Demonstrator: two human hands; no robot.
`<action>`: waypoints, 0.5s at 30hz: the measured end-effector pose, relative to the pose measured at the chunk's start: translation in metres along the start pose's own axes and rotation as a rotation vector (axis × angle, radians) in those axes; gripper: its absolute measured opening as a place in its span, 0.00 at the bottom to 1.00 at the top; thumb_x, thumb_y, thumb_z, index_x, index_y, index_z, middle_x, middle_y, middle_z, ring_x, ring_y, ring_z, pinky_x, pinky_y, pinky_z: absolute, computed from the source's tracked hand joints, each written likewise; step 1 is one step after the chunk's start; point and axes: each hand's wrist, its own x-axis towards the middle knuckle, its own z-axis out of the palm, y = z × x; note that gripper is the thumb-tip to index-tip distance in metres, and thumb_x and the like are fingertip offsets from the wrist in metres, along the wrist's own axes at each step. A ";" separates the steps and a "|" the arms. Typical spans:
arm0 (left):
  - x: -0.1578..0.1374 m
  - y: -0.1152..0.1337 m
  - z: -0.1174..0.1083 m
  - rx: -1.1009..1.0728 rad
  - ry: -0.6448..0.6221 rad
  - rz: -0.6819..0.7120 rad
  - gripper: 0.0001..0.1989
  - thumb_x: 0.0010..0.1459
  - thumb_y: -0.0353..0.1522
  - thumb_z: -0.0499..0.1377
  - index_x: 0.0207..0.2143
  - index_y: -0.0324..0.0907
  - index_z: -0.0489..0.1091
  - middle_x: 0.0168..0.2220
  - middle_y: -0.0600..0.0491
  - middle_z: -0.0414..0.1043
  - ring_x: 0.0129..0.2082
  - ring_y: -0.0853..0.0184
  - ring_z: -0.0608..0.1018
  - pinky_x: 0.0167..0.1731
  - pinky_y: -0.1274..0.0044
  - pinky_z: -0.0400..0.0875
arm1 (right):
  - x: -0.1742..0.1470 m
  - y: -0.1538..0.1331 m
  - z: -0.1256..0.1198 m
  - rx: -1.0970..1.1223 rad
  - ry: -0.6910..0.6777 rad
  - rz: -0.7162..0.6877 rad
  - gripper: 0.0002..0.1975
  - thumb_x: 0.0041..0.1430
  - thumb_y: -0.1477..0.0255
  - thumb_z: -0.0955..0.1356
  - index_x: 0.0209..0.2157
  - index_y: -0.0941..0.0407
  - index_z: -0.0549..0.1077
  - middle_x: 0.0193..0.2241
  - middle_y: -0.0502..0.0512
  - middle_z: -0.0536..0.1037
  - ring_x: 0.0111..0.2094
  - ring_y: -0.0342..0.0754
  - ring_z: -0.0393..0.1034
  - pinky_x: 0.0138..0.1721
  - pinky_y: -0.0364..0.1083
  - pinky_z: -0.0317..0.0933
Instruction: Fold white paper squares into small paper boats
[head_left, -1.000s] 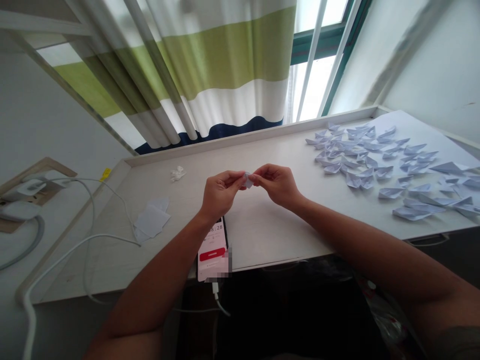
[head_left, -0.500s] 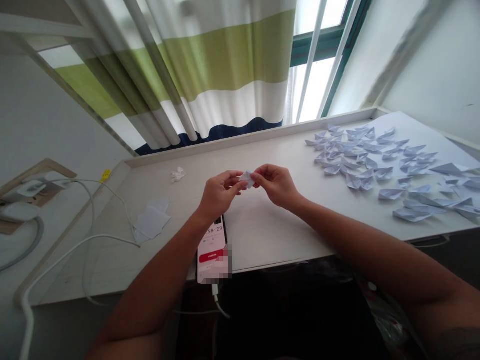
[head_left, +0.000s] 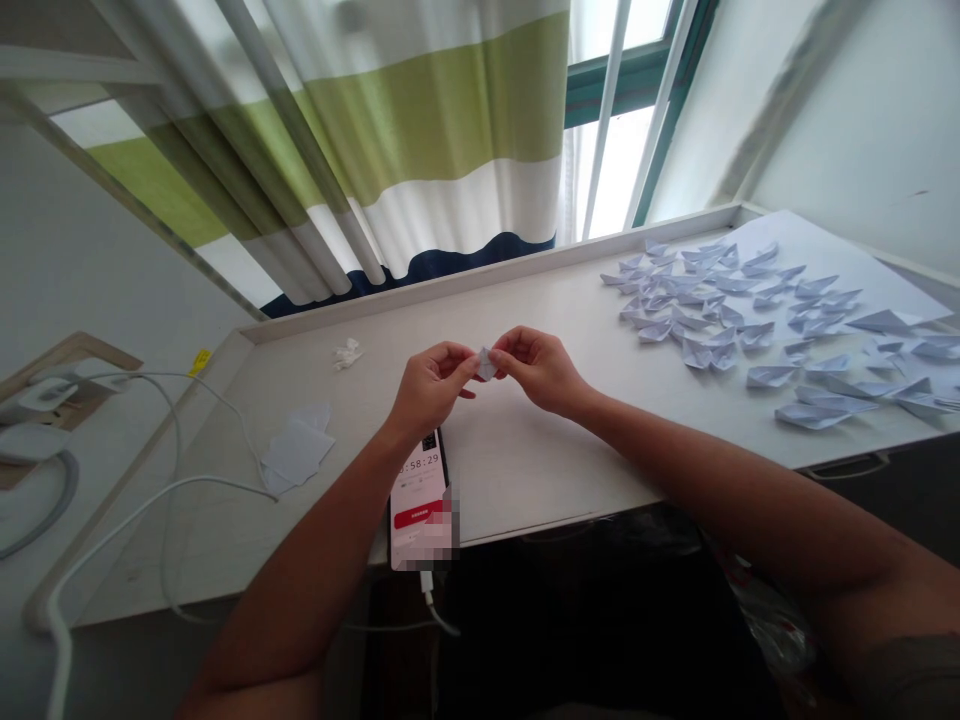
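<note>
Between my two hands, above the middle of the white desk [head_left: 540, 480], is a small folded piece of white paper [head_left: 487, 365]. My left hand [head_left: 433, 385] pinches its left side with thumb and fingers. On the other side my right hand [head_left: 536, 365] grips the paper's right edge, thumb and fingertips pressed together. The fingers partly cover the paper, so its full shape is hidden. Many folded white paper boats [head_left: 709, 350] are spread over the right part of the desk. A few flat sheets of paper [head_left: 298, 450] lie to the left of my left forearm.
A phone [head_left: 420, 510] with a charging cable lies at the desk's front edge, by my left forearm. White cables [head_left: 202, 482] run from a power strip [head_left: 52, 395] at the left. A crumpled white scrap [head_left: 346, 354] lies farther back. A curtain [head_left: 442, 120] hangs behind the desk.
Both hands keep hold of the folded paper, which now looks narrower, with my fingers closer together around it. The whole view has shifted slightly.
</note>
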 end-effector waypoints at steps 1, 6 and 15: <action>0.000 0.000 0.001 0.009 -0.003 -0.001 0.19 0.60 0.46 0.73 0.39 0.39 0.79 0.36 0.46 0.86 0.37 0.59 0.88 0.29 0.74 0.84 | 0.000 0.000 0.000 0.012 -0.004 -0.009 0.25 0.56 0.48 0.80 0.36 0.54 0.75 0.31 0.52 0.82 0.33 0.48 0.79 0.37 0.50 0.76; 0.001 -0.001 0.004 -0.054 0.043 0.027 0.20 0.55 0.45 0.76 0.38 0.40 0.76 0.33 0.50 0.84 0.33 0.62 0.86 0.27 0.74 0.83 | 0.000 -0.002 0.000 0.008 -0.030 -0.065 0.22 0.58 0.52 0.80 0.40 0.53 0.75 0.29 0.49 0.82 0.31 0.47 0.78 0.36 0.50 0.75; 0.002 0.001 0.006 -0.090 0.134 0.064 0.12 0.55 0.39 0.76 0.36 0.40 0.83 0.31 0.51 0.84 0.28 0.68 0.82 0.33 0.73 0.81 | -0.003 -0.006 -0.001 -0.053 -0.095 -0.082 0.18 0.60 0.53 0.78 0.40 0.54 0.83 0.37 0.54 0.86 0.38 0.50 0.81 0.46 0.54 0.77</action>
